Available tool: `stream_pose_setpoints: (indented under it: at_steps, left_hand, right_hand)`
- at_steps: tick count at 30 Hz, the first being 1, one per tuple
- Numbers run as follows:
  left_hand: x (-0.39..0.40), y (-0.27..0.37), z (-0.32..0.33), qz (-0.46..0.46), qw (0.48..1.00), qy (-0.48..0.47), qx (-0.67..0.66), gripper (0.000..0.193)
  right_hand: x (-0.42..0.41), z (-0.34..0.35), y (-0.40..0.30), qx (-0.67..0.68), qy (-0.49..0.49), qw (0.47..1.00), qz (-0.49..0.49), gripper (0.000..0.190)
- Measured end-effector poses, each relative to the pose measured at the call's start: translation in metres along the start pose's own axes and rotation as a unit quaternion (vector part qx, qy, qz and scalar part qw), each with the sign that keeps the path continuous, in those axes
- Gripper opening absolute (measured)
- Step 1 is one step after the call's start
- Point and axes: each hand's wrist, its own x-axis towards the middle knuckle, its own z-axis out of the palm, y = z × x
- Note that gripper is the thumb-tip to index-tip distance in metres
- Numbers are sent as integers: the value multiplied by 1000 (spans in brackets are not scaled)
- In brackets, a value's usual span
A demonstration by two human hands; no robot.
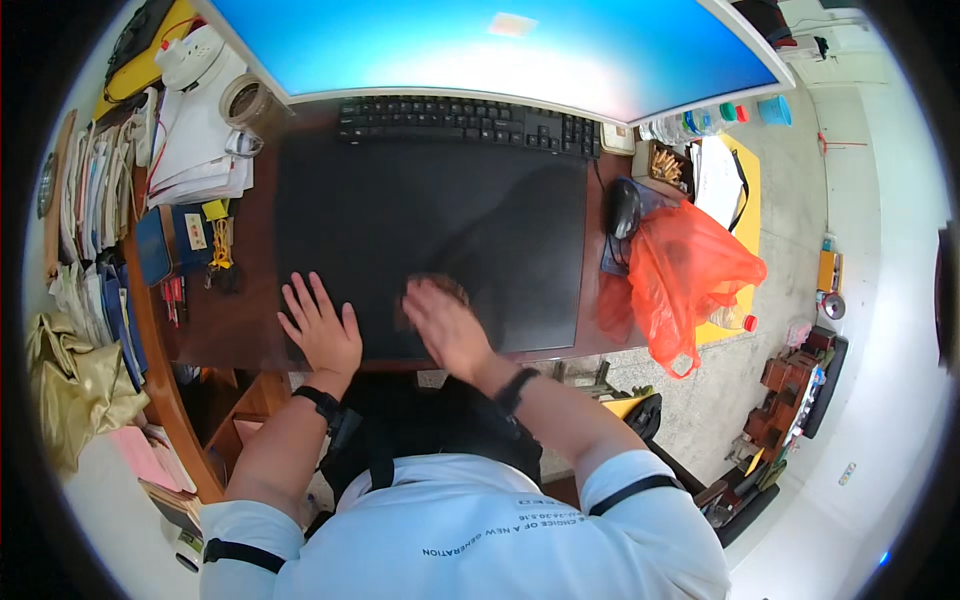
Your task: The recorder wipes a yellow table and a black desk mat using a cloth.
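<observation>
My left hand [322,330] rests palm down at the left front corner of a black desk mat [360,202], fingers spread and nothing in it. Over the front middle of the same mat is my right hand [446,322], blurred, its fingers pointing up and left. A brownish blurred thing [452,285] shows along the edge of that hand; most of it is hidden, and whether I grip it cannot be told. Behind the mat, a black keyboard [465,124] lies below a lit monitor [480,52].
A black mouse [623,210] and a red plastic bag [682,270] sit to the right, near a small box [664,169] of brown pieces. On the left are a glass jar [246,105], stacked papers [199,180], a blue notebook [154,244] and red pens [175,300].
</observation>
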Motion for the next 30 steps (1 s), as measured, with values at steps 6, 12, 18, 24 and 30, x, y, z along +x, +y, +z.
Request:
stream_pose_setpoints:
  at_steps: [6, 12, 18, 24, 30]
  left_hand:
    - [-1, -14, -6, 2, 998, -36, -46, 72]
    - [7, -73, -19, 143, 978, -84, -123, 65]
    - [8, -99, -18, 177, 976, -47, -115, 66]
    - [7, -106, -16, 181, 974, -50, -130, 60]
    - [5, -110, -16, 188, 964, -5, -186, 61]
  right_hand:
    - [-52, -33, 60, -221, -101, 959, 149, 50]
    - [22, -59, 140, -213, 244, 892, 315, 40]
    - [113, -27, 118, -195, 235, 910, 280, 39]
    - [198, 40, 41, -130, 180, 965, 138, 41]
    - [250, 79, -4, -81, 151, 983, 72, 42]
